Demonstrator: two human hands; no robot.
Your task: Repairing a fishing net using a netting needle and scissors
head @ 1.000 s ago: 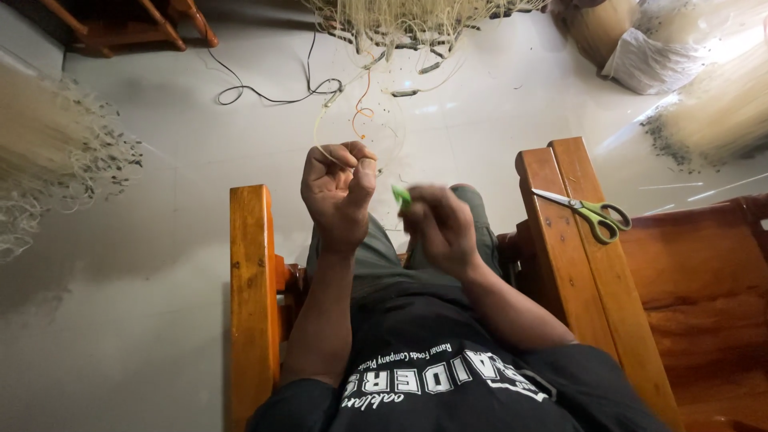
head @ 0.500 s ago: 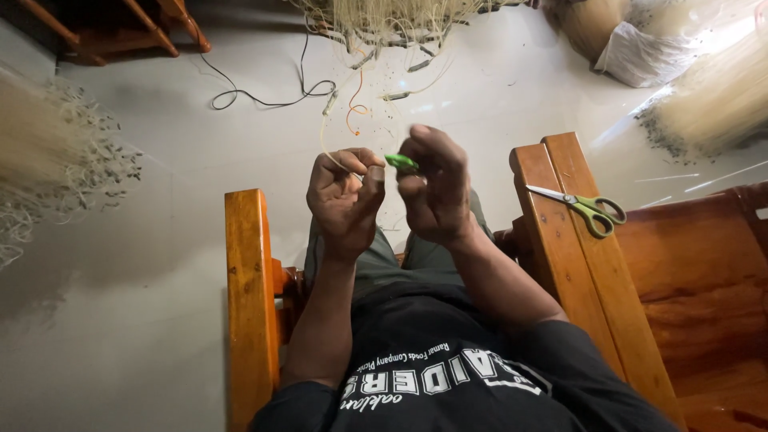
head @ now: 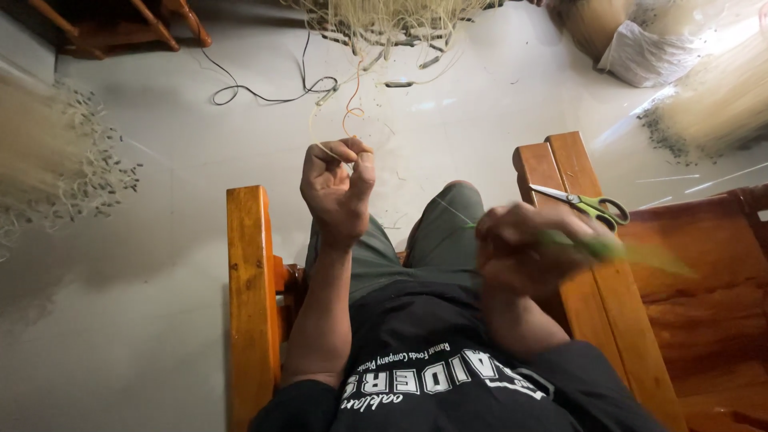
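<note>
Beside hands (head: 432,216): scissors (head: 582,205) on armrest (head: 560,160).

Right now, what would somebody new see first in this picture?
First, the left hand, raised in the middle, pinching thin pale strands that trail up over the floor. Next, the right hand, blurred in motion, with a green tool in its grip, over the orange wooden armrest. Just beyond it, green-handled scissors lie on that armrest.

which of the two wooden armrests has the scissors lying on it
The armrest on the person's right, beside the blurred right hand. The green-handled scissors lie flat near its far end. The left armrest carries nothing.
</note>
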